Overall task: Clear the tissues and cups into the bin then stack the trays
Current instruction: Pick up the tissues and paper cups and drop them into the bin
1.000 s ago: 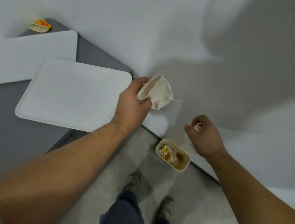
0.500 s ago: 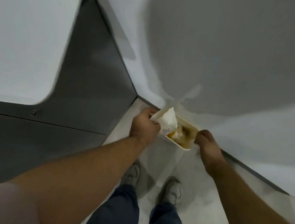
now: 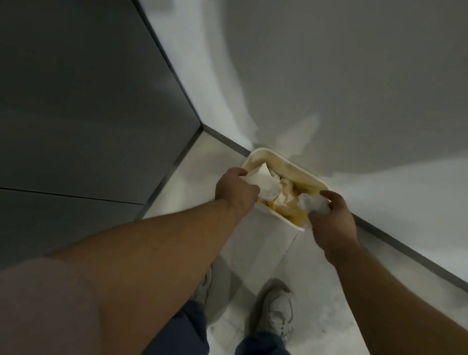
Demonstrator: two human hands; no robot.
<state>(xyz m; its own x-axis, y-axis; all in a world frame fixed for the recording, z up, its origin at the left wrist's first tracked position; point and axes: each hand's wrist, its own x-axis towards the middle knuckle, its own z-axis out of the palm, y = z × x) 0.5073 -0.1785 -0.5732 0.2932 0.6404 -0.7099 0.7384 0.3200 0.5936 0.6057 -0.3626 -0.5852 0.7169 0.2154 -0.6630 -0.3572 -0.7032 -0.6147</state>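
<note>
A cream rectangular bin (image 3: 286, 166) stands on the floor against the white wall, holding crumpled tissues and yellow-printed cups. My left hand (image 3: 235, 190) is at the bin's left rim, shut on a white paper cup (image 3: 265, 182) that is inside the opening. My right hand (image 3: 331, 220) is at the bin's right rim, its fingers curled around a crumpled white tissue (image 3: 309, 208) over the opening. The trays are out of view.
The dark grey side of the table (image 3: 75, 101) fills the left of the view, its corner close to the bin. The white wall (image 3: 355, 74) rises behind the bin. My two feet (image 3: 277, 310) stand on the pale floor just before the bin.
Both hands have dropped from table height to the bin's mouth, the left with the cup, the right with the tissue. The view has tilted down, so the trays have left the frame.
</note>
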